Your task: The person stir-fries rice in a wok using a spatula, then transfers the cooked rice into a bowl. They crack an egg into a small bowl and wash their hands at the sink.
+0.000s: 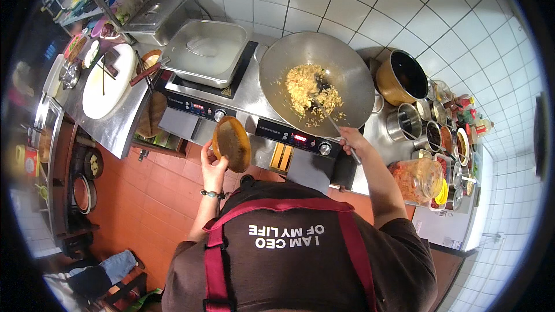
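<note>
My left hand (pixel 214 160) grips an amber-brown bowl (pixel 233 145) by its rim, thumb inside and fingers behind. The bowl is tilted on its side, its inner face towards me, and I see no food in it. In my right hand (pixel 354 142) is the long metal handle of a cooking utensil (pixel 331 119). Its head reaches into fried rice (pixel 307 86) and is partly covered, so ladle or spatula cannot be told. The rice lies in the middle of a large steel wok (pixel 347 65) on an induction cooker, whose control panel (pixel 299 138) shows a lit display.
Left of the wok stands a steel pan of cloudy liquid (pixel 208 56) on another cooker. A white cutting board (pixel 108 82) lies further left. At right are a deep pot (pixel 401 78), seasoning containers (pixel 433 134) and a plastic jar (pixel 418 177). A person's leg (pixel 117 266) shows lower left.
</note>
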